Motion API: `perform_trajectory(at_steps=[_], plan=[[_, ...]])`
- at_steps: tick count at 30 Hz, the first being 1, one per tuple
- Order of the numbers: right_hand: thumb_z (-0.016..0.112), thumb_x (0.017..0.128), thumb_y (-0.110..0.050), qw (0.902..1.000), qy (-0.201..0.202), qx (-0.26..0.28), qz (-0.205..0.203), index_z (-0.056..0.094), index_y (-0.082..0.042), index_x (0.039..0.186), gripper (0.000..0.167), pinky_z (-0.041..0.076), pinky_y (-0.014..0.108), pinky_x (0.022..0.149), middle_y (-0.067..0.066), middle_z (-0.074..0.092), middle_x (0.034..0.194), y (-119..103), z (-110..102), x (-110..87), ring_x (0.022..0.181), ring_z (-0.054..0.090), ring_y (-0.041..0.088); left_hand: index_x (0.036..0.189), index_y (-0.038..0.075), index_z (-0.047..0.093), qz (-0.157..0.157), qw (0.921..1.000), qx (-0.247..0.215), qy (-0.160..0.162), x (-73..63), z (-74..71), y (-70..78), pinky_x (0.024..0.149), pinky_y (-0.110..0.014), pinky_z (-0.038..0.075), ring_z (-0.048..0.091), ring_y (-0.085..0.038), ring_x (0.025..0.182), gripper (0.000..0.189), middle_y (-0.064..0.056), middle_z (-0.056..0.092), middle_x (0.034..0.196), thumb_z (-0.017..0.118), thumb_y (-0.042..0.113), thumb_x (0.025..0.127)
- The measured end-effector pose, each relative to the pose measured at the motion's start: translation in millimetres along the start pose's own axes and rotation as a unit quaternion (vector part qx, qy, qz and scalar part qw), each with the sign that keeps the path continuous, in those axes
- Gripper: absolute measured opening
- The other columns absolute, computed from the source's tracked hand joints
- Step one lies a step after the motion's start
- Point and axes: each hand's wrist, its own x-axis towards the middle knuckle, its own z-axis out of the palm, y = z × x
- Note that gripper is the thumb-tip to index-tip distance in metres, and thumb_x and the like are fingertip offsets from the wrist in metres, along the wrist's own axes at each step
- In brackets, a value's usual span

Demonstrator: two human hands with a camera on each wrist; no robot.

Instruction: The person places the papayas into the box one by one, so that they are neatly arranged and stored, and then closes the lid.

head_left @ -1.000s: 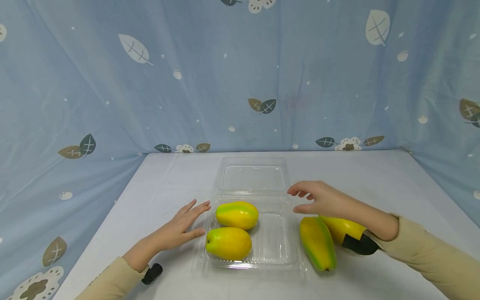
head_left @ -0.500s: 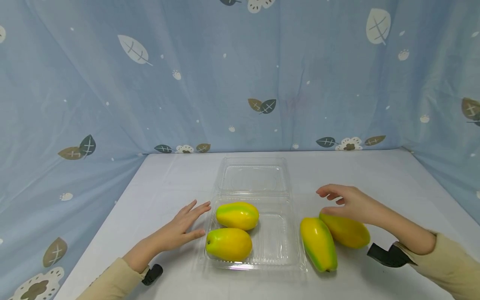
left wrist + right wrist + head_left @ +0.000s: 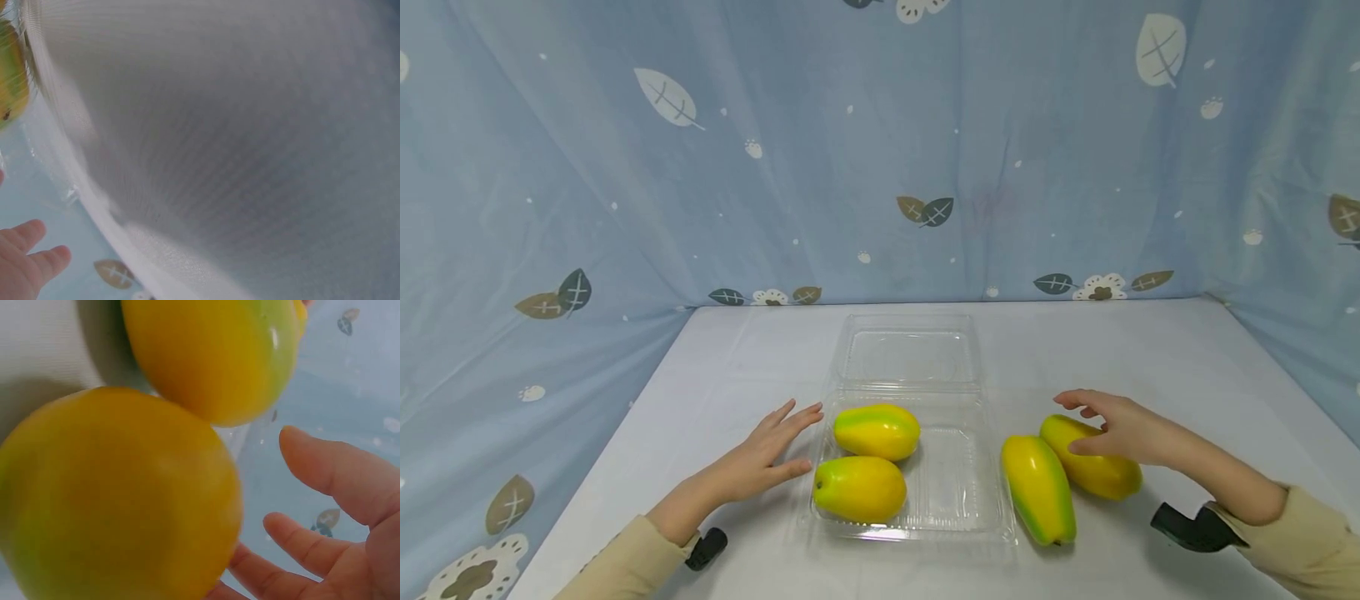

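Two yellow-green papayas lie in the left half of a clear plastic clamshell box (image 3: pixel 958 479), a rear papaya (image 3: pixel 877 432) and a front papaya (image 3: pixel 860 489). My left hand (image 3: pixel 760 458) stays at the box's left side, fingers spread and holding nothing. To the right of the box two more papayas lie side by side on the table: an inner papaya (image 3: pixel 1039 490) and an outer papaya (image 3: pixel 1105 475). Over the outer one hovers my right hand (image 3: pixel 1131 429), its thumb and fingers parted around it. In the right wrist view this papaya (image 3: pixel 119 500) fills the lower left, beside the parted fingers.
The box's transparent lid (image 3: pixel 906 354) lies folded back behind its base. A white cloth (image 3: pixel 760 350) covers the table, and a blue leaf-patterned curtain (image 3: pixel 820 150) hangs behind it and along the sides.
My right hand has moved right from the box's right edge and lowered over the outer papaya, which its forearm partly covered before. The left hand has stayed in place.
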Motion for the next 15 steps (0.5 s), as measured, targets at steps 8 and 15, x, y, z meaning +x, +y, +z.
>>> perform_trajectory(at_steps=[8,15], plan=[[0.072,0.077,-0.018,0.9996,-0.007,0.0,0.027,0.044,0.007,0.125,0.06,0.047,0.054,0.079,0.031,0.048,0.122,11,1,-5.8,0.101,0.052,0.041,0.143,0.014,0.032,0.004,1.0,-0.001,0.001,-0.1,0.4,-1.0,0.1,-0.067,0.017,0.009,-0.04,0.138,0.063,-0.001,0.026,0.15,0.057,0.035,0.089],[0.07,0.08,-0.024,0.9978,-0.02,0.009,0.063,0.04,0.008,0.129,0.066,0.045,0.057,0.079,0.033,0.046,0.123,25,-1,-13.8,0.1,0.052,0.041,0.143,0.013,0.032,0.007,1.0,0.004,0.001,0.2,0.6,-2.2,0.1,-0.067,0.017,0.009,-0.04,0.138,0.064,0.0,0.025,0.15,0.056,0.038,0.089]])
